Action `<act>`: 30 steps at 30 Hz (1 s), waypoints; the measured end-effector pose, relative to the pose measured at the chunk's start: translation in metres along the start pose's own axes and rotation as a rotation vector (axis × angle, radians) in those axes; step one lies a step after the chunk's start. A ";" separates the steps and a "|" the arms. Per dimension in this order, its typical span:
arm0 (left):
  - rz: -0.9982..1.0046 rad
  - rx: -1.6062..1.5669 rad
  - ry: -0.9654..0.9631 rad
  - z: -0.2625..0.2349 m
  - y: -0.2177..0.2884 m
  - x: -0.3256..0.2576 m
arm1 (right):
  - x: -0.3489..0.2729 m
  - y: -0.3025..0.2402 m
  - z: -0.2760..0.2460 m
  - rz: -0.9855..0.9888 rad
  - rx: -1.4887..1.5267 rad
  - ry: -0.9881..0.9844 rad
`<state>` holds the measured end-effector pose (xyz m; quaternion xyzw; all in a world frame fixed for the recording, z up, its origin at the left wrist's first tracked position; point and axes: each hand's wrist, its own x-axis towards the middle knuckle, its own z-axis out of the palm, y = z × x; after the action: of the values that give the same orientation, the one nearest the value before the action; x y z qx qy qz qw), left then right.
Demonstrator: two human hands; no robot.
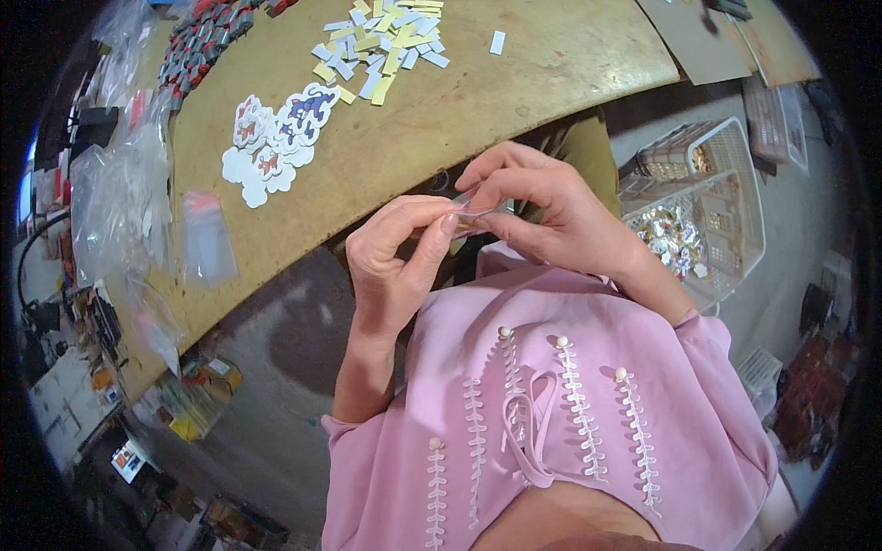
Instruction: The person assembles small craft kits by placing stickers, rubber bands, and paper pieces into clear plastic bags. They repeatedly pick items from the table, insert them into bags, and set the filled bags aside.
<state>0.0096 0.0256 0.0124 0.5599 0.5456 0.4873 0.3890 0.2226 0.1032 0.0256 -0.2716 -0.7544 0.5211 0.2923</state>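
Clear plastic sleeve (478, 213) lies crosswise, pinched between both hands (478, 225).

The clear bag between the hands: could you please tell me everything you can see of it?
The clear bag is a small, thin pouch of see-through plastic, glossy and slightly crumpled. It is held in the air just off the table edge, above the pink blouse. The left hand pinches its left end between thumb and forefinger; the right hand grips its right end. Whether anything is inside cannot be told.

Clear plastic bags (119, 197) left on table; sticker cut-outs (276, 138) beside.
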 end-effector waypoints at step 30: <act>0.100 0.269 0.028 0.017 0.003 0.011 | -0.004 0.005 0.011 0.248 0.167 0.189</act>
<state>0.0255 0.0383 0.0128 0.6266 0.5828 0.4363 0.2782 0.2179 0.0953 0.0171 -0.3853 -0.6383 0.5862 0.3170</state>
